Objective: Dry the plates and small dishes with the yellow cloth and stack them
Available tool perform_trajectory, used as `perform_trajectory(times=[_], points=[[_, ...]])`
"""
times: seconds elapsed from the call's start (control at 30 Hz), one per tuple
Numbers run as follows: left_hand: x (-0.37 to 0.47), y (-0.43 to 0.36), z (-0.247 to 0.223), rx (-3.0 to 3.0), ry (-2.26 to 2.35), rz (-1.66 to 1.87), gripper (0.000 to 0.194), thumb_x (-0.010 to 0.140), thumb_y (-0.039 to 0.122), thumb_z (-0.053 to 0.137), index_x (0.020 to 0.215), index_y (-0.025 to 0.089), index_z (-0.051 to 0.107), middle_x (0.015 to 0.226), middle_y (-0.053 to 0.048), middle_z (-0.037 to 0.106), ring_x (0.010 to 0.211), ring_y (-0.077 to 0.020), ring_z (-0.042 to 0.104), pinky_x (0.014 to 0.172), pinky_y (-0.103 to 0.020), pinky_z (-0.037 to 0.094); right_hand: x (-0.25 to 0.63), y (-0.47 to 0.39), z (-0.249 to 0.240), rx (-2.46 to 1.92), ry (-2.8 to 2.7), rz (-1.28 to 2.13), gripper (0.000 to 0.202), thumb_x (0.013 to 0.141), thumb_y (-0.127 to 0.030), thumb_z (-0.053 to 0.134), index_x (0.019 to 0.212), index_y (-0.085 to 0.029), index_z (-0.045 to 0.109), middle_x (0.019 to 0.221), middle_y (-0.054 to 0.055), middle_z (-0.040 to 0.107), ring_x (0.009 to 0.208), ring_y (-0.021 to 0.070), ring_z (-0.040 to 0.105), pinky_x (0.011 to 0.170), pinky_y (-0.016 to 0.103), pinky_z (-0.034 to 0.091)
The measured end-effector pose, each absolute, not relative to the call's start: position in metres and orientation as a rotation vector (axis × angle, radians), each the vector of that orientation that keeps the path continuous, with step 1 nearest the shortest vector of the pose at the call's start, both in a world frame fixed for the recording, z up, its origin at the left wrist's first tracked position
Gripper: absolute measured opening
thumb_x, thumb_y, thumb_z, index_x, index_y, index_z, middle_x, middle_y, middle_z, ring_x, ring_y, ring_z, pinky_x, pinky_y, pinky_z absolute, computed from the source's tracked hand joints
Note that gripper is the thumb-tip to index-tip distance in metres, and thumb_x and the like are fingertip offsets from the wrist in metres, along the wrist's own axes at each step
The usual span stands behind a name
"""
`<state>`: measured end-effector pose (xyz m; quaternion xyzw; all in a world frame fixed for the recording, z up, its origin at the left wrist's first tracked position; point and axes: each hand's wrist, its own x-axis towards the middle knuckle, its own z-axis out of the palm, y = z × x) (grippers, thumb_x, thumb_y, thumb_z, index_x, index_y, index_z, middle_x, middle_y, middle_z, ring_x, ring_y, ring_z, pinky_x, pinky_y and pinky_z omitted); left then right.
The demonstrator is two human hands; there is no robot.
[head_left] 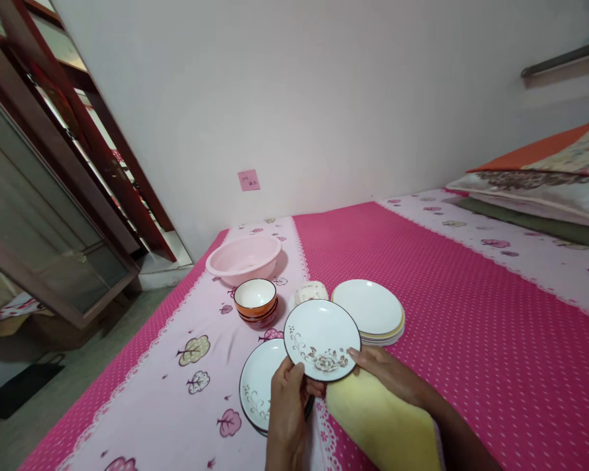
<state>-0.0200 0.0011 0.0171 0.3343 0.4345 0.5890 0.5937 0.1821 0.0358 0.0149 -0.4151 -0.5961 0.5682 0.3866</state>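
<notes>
A white plate with a dark rim and brown flowers point(322, 337) is held tilted between my two hands. My left hand point(288, 399) grips its lower left edge, thumb on top. At the lower right edge my right hand point(373, 366) pinches the plate, with a yellow cloth point(383, 418) hanging below it. Beneath and left of the held plate lies a similar stack of plates point(261, 386). White and yellow-rimmed plates point(368, 306) are stacked to the right. Orange-brown bowls point(256, 304) stand nested at the left, and a small patterned dish point(311, 292) sits behind the held plate.
A pink basin point(244, 258) rests behind the bowls on the pink patterned bedspread point(422, 261). Folded bedding and pillows point(544, 180) lie at the far right. A pink note point(249, 180) is on the wall. Glass-paned doors stand at the left.
</notes>
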Motion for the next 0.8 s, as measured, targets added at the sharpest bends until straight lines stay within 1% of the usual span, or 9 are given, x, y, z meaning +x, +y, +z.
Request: perform_trajectory(times=[0.07, 0.17, 0.33, 0.43, 0.5, 0.6, 0.63, 0.7, 0.8], points=[[-0.020, 0.002, 0.015, 0.769, 1.015, 1.381, 0.031, 0.080, 0.038, 0.072, 0.096, 0.012, 0.069, 0.062, -0.003, 0.068, 0.054, -0.0130, 0.057, 0.057, -0.024, 0.046, 0.181, 0.036, 0.011, -1.075, -1.565, 1.462, 0.059, 0.080, -0.076, 0.058, 0.069, -0.019, 0.067, 0.089, 0.010, 0.074, 0.089, 0.0286, 0.064, 0.087, 0.043, 0.049], [-0.020, 0.002, 0.015, 0.754, 1.027, 1.399, 0.034, 0.078, 0.040, 0.074, 0.097, 0.012, 0.069, 0.063, -0.002, 0.068, 0.055, -0.0119, 0.057, 0.059, -0.024, 0.046, 0.175, 0.036, 0.009, -1.090, -1.598, 1.481, 0.060, 0.081, -0.077, 0.052, 0.068, -0.020, 0.065, 0.090, 0.009, 0.073, 0.089, 0.0279, 0.064, 0.086, 0.042, 0.048], [-0.014, -0.001, 0.024, 0.757, 0.972, 1.371, 0.038, 0.078, 0.045, 0.079, 0.095, 0.012, 0.069, 0.072, -0.004, 0.068, 0.065, -0.0133, 0.061, 0.064, -0.024, 0.049, 0.177, 0.037, 0.018, -1.210, -1.566, 1.365, 0.054, 0.081, -0.072, 0.051, 0.063, -0.022, 0.060, 0.087, 0.007, 0.071, 0.090, 0.0278, 0.060, 0.090, 0.040, 0.045], [-0.010, -0.002, 0.030, 0.761, 0.904, 1.335, 0.039, 0.079, 0.047, 0.078, 0.092, 0.012, 0.068, 0.075, -0.005, 0.068, 0.068, -0.0138, 0.062, 0.065, -0.025, 0.049, 0.187, 0.037, 0.022, -1.295, -1.532, 1.275, 0.050, 0.078, -0.070, 0.053, 0.061, -0.023, 0.061, 0.088, 0.007, 0.071, 0.094, 0.0293, 0.059, 0.096, 0.040, 0.042], [-0.010, -0.002, 0.031, 0.761, 0.884, 1.316, 0.043, 0.079, 0.048, 0.078, 0.099, 0.011, 0.069, 0.080, -0.008, 0.070, 0.067, -0.0135, 0.062, 0.064, -0.024, 0.049, 0.194, 0.038, 0.021, -1.349, -1.490, 1.220, 0.049, 0.074, -0.070, 0.053, 0.060, -0.024, 0.062, 0.087, 0.008, 0.071, 0.094, 0.0303, 0.058, 0.096, 0.040, 0.041], [-0.013, -0.001, 0.028, 0.747, 0.924, 1.281, 0.055, 0.080, 0.049, 0.077, 0.116, 0.010, 0.065, 0.085, -0.011, 0.073, 0.066, -0.0137, 0.063, 0.061, -0.024, 0.048, 0.205, 0.040, 0.019, -1.416, -1.404, 1.160, 0.047, 0.069, -0.070, 0.053, 0.060, -0.024, 0.061, 0.083, 0.007, 0.071, 0.090, 0.0302, 0.059, 0.090, 0.039, 0.045], [-0.014, -0.001, 0.027, 0.740, 0.943, 1.277, 0.057, 0.080, 0.049, 0.076, 0.118, 0.009, 0.064, 0.085, -0.011, 0.073, 0.066, -0.0138, 0.063, 0.061, -0.024, 0.047, 0.208, 0.040, 0.019, -1.435, -1.372, 1.146, 0.046, 0.068, -0.069, 0.053, 0.060, -0.025, 0.060, 0.082, 0.007, 0.071, 0.088, 0.0298, 0.060, 0.087, 0.039, 0.046], [-0.015, 0.000, 0.025, 0.734, 0.967, 1.278, 0.057, 0.080, 0.050, 0.076, 0.117, 0.009, 0.063, 0.083, -0.011, 0.073, 0.064, -0.0140, 0.063, 0.060, -0.024, 0.047, 0.215, 0.042, 0.019, -1.475, -1.307, 1.129, 0.043, 0.068, -0.068, 0.053, 0.061, -0.025, 0.059, 0.078, 0.006, 0.072, 0.082, 0.0286, 0.061, 0.078, 0.037, 0.048], [-0.016, 0.000, 0.023, 0.747, 0.966, 1.284, 0.055, 0.081, 0.051, 0.073, 0.114, 0.008, 0.062, 0.084, -0.011, 0.073, 0.064, -0.0147, 0.064, 0.060, -0.025, 0.047, 0.224, 0.044, 0.018, -1.550, -1.209, 1.134, 0.042, 0.070, -0.067, 0.052, 0.065, -0.026, 0.060, 0.063, 0.003, 0.067, 0.067, 0.0259, 0.060, 0.064, 0.035, 0.047]])
